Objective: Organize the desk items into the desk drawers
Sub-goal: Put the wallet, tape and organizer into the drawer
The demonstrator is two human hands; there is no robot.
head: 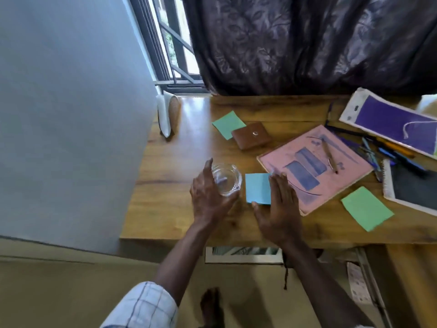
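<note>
We find the left hand [208, 192] gripping a clear glass dish [225, 178] on the wooden desk [165, 174], thumb on the far rim and fingers curled round the near side. The dish is blurred, and we cannot tell whether it rests on the wood or is lifted clear. The right hand [281, 204] lies open, its straight fingers along the right edge of a blue note pad [256, 188] and its thumb at the near corner. The fingertips overlap the pink book [314, 166], on which a pen [329, 155] lies. Behind these, a brown wallet [251, 135] overlaps one green note [228, 124]; a second green note [366, 211] lies near the front edge to the right. A heap of pens [387, 150] is partly hidden under a purple packet [397, 129]. A spiral notebook [413, 188] is cut off at the right edge of view. Under the desk front a pale-framed opening [243, 254] shows, and we cannot tell whether it is a drawer.
</note>
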